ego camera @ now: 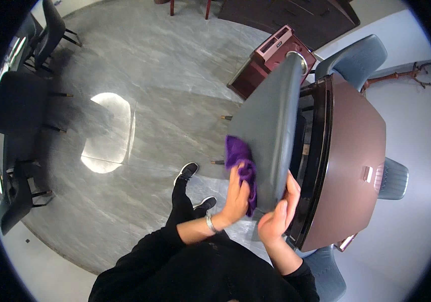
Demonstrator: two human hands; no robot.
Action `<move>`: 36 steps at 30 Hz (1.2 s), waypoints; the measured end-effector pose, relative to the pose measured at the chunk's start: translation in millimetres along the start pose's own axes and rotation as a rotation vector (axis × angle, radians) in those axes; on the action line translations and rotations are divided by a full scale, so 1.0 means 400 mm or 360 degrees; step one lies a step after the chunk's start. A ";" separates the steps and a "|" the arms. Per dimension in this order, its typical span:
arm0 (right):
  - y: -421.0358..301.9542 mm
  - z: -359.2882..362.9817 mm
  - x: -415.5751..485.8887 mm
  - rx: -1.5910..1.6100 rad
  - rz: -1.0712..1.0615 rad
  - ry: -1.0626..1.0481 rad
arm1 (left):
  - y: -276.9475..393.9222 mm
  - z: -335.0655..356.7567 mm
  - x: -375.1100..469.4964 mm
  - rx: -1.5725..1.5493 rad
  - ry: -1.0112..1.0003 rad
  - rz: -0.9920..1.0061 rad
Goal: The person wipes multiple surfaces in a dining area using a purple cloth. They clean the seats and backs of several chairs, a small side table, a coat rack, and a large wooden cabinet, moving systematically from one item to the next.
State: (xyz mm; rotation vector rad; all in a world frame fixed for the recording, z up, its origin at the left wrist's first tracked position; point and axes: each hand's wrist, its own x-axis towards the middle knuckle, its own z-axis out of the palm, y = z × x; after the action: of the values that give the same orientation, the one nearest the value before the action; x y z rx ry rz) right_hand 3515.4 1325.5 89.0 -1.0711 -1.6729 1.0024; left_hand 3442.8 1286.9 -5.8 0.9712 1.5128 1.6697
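A grey upholstered chair back (266, 124) stands upright before me, beside the table's edge. My left hand (239, 194) presses a purple cloth (241, 156) against the chair back's left face, near its lower end. My right hand (281, 211) rests against the chair back's near right edge, its fingers partly hidden behind it. A metal-banded watch or bracelet circles my left wrist. Two dark chair legs with brass-coloured tips show beyond the cloth.
A brown table (355, 162) with a small box on it stands right of the chair. A dark red cabinet (264, 60) is beyond. More grey chairs (353, 58) surround the table; dark chairs (21, 102) line the left. Grey marbled floor tiles (170, 64) lie between.
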 end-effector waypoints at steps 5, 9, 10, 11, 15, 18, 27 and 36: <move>0.090 -0.153 -0.128 0.0552 0.0440 -0.0037 | 0.026 0.015 -0.215 -0.1112 0.0159 -0.1406; 0.118 -0.283 -0.319 0.0145 0.0529 -0.0391 | 0.115 0.027 -0.284 -0.0921 -0.0739 -0.1664; 0.114 -0.303 -0.351 0.0055 0.0426 -0.0493 | 0.139 0.046 -0.280 -0.0590 -0.0955 -0.1020; 0.108 -0.304 -0.374 0.0316 0.0513 -0.0401 | 0.166 0.066 -0.268 -0.0240 -0.1187 -0.0419; 0.082 -0.298 -0.343 0.1086 0.0743 0.0172 | 0.276 0.133 -0.174 0.0335 -0.1761 -0.0039; 0.057 -0.300 -0.222 0.1333 0.0637 0.0264 | 0.368 0.101 -0.092 0.1015 -0.1488 0.0650; -0.006 -0.070 0.081 -0.0017 -0.0314 -0.0552 | 0.344 -0.016 0.200 0.0474 -0.0110 0.0332; 0.366 -0.059 0.093 0.0861 0.1012 -0.0514 | 0.327 -0.029 0.200 0.1081 -0.0310 0.0327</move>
State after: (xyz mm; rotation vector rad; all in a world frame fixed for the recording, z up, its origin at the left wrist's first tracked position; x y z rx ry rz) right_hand 3561.9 1408.2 -30.7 -1.1187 -1.1742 1.9924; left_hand 3393.4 1337.4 130.6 1.6347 1.9332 1.1387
